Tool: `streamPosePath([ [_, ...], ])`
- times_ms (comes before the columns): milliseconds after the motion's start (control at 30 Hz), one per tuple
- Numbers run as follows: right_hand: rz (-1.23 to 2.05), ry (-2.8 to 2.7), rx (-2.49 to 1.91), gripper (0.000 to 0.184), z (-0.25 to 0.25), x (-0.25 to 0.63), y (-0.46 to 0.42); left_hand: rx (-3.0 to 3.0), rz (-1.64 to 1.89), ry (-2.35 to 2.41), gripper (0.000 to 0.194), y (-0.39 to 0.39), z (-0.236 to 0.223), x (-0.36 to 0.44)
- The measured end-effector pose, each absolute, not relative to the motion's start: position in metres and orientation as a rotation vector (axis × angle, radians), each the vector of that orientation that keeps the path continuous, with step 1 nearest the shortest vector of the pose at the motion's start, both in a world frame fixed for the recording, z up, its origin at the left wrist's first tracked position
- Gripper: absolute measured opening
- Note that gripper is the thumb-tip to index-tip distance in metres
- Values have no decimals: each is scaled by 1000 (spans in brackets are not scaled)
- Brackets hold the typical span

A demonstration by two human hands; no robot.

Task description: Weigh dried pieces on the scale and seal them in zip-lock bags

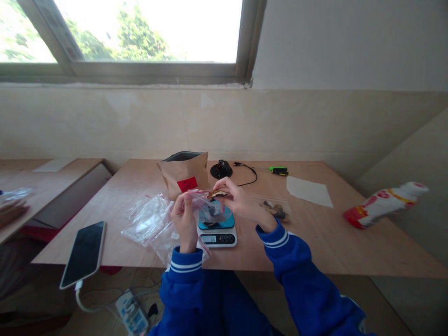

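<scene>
Over the scale (217, 240), grips bag (200, 199) with left hand (184, 213), pinches brown piece (217, 193) with right hand (237, 199). Has brown and dark pieces (279, 212) inside another bag (285, 205), right of scale.

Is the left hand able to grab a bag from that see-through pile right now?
Probably yes: the pile of clear bags lies just beside the left hand with nothing between, though it may first have to release its held bag.

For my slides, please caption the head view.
Left hand holds a clear bag over a digital scale; right hand pinches a brown piece.
</scene>
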State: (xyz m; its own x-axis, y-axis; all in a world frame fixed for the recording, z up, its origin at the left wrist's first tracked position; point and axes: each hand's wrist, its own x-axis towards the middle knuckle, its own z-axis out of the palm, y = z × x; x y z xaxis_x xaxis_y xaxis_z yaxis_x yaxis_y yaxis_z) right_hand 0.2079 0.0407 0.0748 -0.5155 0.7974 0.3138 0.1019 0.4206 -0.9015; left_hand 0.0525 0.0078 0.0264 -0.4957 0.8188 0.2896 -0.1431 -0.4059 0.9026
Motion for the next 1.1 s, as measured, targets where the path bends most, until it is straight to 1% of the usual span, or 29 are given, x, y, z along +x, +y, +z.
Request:
streamPosePath([
  [100,1089,-1971,-802,15,78,207,43,1032,1934,1162,31,7,27,53],
  [167,993,-2082,-814,11,80,206,44,1055,1911,1130,30,7,28,53],
  [233,773,-2235,-867,10,83,204,44,1063,1911,1121,30,8,29,54],
  [300,519,-2385,-945,15,86,201,42,1043,1933,1130,30,8,29,54],
  [367,379,-2462,-982,22,90,198,39,1009,1944,1111,31,8,29,53],
  [433,407,-2429,-914,27,93,197,37,965,1959,1088,33,8,31,50],
  [567,445,-1985,-766,22,91,203,36,774,2082,1149,36,7,38,33],
  [633,408,-1767,-796,21,79,209,37,670,2159,1165,38,7,40,22],
  [700,421,-1716,-830,21,60,215,38,609,2240,1177,39,7,42,11],
  [767,489,-1849,-846,20,37,217,39,574,2307,1201,40,7,42,3],
  [833,558,-2095,-854,18,14,215,38,555,2336,1226,40,6,43,0],
  [933,541,-2417,-856,35,-10,207,36,549,2332,1226,38,5,44,2],
  [967,509,-2480,-859,35,-14,205,35,549,2324,1219,38,5,45,4],
  [1100,429,-2561,-867,22,-21,201,35,548,2287,1192,40,5,43,11],
])
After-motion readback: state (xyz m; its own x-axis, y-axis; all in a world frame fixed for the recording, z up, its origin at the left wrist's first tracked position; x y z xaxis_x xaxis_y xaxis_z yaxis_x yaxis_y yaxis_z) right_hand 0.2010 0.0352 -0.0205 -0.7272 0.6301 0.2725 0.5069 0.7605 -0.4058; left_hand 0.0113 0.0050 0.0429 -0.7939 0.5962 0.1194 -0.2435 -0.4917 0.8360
